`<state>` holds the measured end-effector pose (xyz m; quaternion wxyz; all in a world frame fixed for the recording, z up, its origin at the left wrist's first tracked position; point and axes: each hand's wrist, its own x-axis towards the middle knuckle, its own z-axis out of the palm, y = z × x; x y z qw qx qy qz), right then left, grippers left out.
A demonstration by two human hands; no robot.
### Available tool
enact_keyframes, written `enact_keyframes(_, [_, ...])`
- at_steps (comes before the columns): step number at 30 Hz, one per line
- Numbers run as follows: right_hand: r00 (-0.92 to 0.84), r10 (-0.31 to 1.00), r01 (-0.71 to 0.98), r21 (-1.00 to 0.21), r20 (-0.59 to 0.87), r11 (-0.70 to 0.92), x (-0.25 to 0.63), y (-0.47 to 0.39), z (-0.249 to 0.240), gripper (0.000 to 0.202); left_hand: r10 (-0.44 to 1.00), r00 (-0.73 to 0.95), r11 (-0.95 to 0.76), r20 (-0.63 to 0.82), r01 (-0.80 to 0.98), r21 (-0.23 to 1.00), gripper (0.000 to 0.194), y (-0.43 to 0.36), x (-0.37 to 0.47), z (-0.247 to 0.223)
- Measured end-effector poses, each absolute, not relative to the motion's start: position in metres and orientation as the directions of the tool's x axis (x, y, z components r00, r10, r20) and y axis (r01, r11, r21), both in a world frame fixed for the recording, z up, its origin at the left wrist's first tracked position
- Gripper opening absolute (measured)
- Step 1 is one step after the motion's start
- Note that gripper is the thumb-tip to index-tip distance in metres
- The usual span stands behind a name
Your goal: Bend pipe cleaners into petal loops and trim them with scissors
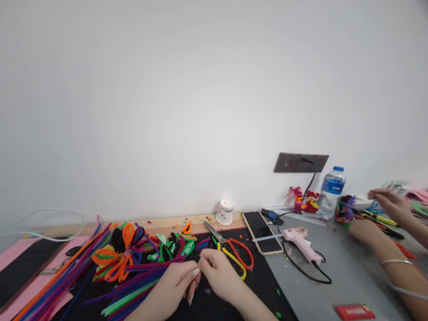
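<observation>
My left hand and my right hand meet over the black mat, fingertips pinched together. Whatever lies between the fingers is too small or hidden to make out. Just beyond them sit pipe-cleaner flowers in orange and in green. Loose pipe cleaners in purple, green and blue lie beside my left wrist. Behind my right hand rest scissors with red and yellow handles, blades pointing to the wall.
A white paper cup stands by the wall. To the right are a phone, a pink glue gun with its cord, a water bottle and a red box. A co-worker's hands work at the far right.
</observation>
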<state>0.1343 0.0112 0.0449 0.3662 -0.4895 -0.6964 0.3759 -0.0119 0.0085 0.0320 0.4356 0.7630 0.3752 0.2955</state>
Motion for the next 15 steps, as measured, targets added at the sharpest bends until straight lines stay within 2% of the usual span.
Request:
enact_keyframes(2, [-0.267, 0.951, 0.403, -0.878, 0.156, 0.257, 0.135, 0.010, 0.047, 0.025, 0.810, 0.583, -0.189, 0.061, 0.162, 0.969, 0.036, 0.010, -0.012, 0.032])
enact_keyframes(5, [-0.307, 0.932, 0.371, -0.877, 0.194, 0.305, 0.135, 0.006, 0.051, 0.026, 0.769, 0.639, 0.009, 0.003, -0.016, 1.000, 0.034, 0.009, -0.014, 0.032])
enact_keyframes(11, [-0.413, 0.871, 0.282, -0.872, 0.266, 0.400, 0.134, -0.007, 0.063, 0.028, 0.645, 0.763, 0.375, -0.043, -0.266, 0.888, 0.026, 0.002, -0.018, 0.033])
enact_keyframes(15, [-0.399, 0.862, 0.236, -0.873, 0.313, 0.426, 0.136, -0.007, 0.068, 0.030, 0.622, 0.782, 0.429, -0.051, -0.286, 0.857, 0.025, 0.002, -0.014, 0.033])
